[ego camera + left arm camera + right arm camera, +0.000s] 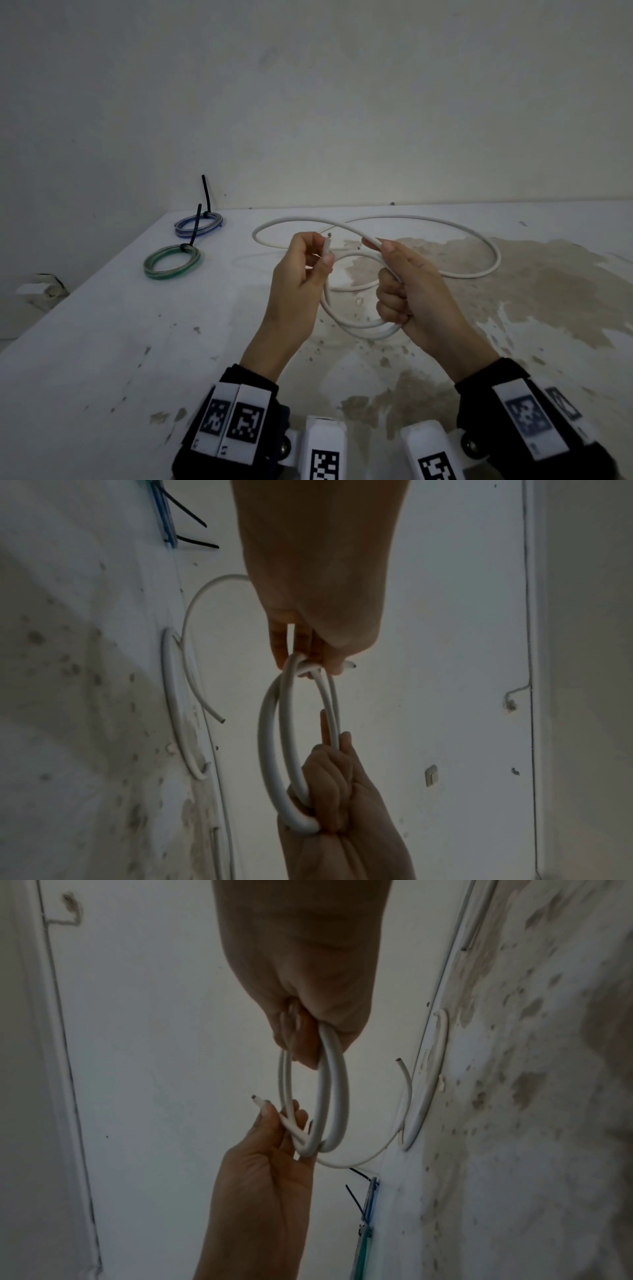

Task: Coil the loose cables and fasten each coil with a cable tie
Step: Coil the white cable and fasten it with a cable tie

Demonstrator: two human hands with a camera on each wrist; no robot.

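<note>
Fingers [318, 270] of left hand [301, 274] curled, thumb and forefinger pinching cut end of white cable [479, 246], short stub poking out above the thumb. Right hand [407, 287] closed in a fist around the opposite side of the same small coil, two or three loops bunched, held up between both hands above white stained table [102, 342]. Rest of cable lying loose behind, in wide curves on the table, far end slightly lifted in the wrist views. Further left, near the wall, blue coil [198, 224] and green coil [171, 265], just beside each other, each bound with black cable tie [196, 222], tails sticking up. Black wrist straps with printed markers on both forearms.
</note>
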